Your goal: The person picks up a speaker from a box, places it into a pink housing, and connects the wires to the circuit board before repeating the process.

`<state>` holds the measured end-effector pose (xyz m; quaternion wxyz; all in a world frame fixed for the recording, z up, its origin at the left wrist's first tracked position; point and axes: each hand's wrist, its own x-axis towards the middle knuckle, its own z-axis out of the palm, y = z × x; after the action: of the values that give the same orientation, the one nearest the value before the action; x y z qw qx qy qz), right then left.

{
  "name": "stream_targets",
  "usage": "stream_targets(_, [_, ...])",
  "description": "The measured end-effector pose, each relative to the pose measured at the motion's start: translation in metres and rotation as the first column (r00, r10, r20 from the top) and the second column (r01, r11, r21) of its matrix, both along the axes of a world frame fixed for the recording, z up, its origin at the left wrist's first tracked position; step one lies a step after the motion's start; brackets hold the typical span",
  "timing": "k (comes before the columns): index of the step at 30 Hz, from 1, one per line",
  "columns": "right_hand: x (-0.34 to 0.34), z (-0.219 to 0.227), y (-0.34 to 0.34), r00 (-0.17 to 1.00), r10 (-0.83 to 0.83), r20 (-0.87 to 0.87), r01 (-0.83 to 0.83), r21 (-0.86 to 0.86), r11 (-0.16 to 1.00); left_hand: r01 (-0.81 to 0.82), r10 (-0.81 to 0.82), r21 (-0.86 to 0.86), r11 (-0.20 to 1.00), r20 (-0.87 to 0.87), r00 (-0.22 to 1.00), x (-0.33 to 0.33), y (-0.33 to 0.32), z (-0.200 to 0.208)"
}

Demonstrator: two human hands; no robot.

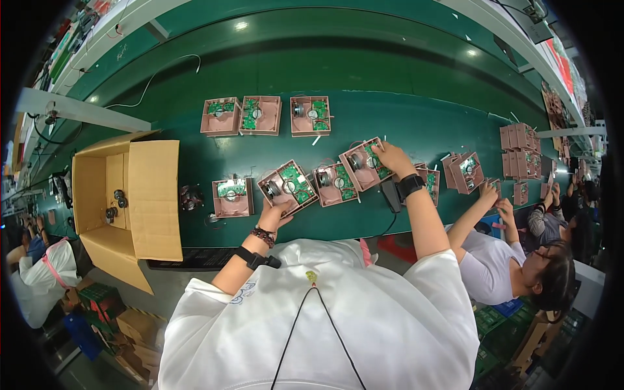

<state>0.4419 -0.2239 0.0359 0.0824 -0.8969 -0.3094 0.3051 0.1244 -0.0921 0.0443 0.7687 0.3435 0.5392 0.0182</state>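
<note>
My left hand (275, 214) grips the near edge of a tilted pink plastic housing (286, 188), which holds a green circuit board and a round speaker. Further right, my right hand (392, 160) has its fingers over the corner of another pink housing (364, 173), also tilted, with a speaker and board inside. Between these two sits a third housing (336, 184) of the same kind, touching or close to both. Left of my left hand stands one more open housing (233, 197) with its board showing. A dark adapter-like block (391, 195) lies below my right wrist.
An open cardboard box (155, 201) with a few speakers inside stands at the left. Three housings (260, 116) line the far side of the green bench (364, 110). Stacked housings (520, 153) stand at the right, where a co-worker (494, 260) handles parts.
</note>
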Motion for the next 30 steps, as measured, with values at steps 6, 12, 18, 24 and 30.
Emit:
stream_targets(6, [0.015, 0.020, 0.014, 0.998, 0.021, -0.060, -0.022, -0.027, 0.999, 0.012, -0.013, 0.018, 1.000, 0.028, 1.000, 0.014, -0.012, 0.002])
stream_targets(12, [0.068, 0.008, 0.029, 0.988, 0.145, -0.057, -0.142, 0.053, 0.988, 0.008, -0.007, -0.006, 1.000, 0.098, 0.995, 0.044, -0.031, 0.000])
stream_targets(18, [0.136, 0.001, 0.024, 0.985, 0.165, -0.051, -0.159, 0.115, 0.981, -0.038, 0.034, 0.028, 0.999, 0.159, 0.987, 0.104, -0.057, -0.012])
stream_targets(24, [0.203, 0.002, -0.022, 0.990, -0.043, -0.134, 0.061, 0.136, 0.989, 0.105, -0.139, 0.235, 0.966, 0.133, 0.981, 0.185, -0.049, -0.052])
stream_targets(30, [0.285, -0.035, -0.089, 0.994, 0.025, 0.107, -0.045, 0.191, 0.981, 0.321, -0.369, 0.598, 0.734, -0.045, 0.928, 0.292, -0.029, -0.111])
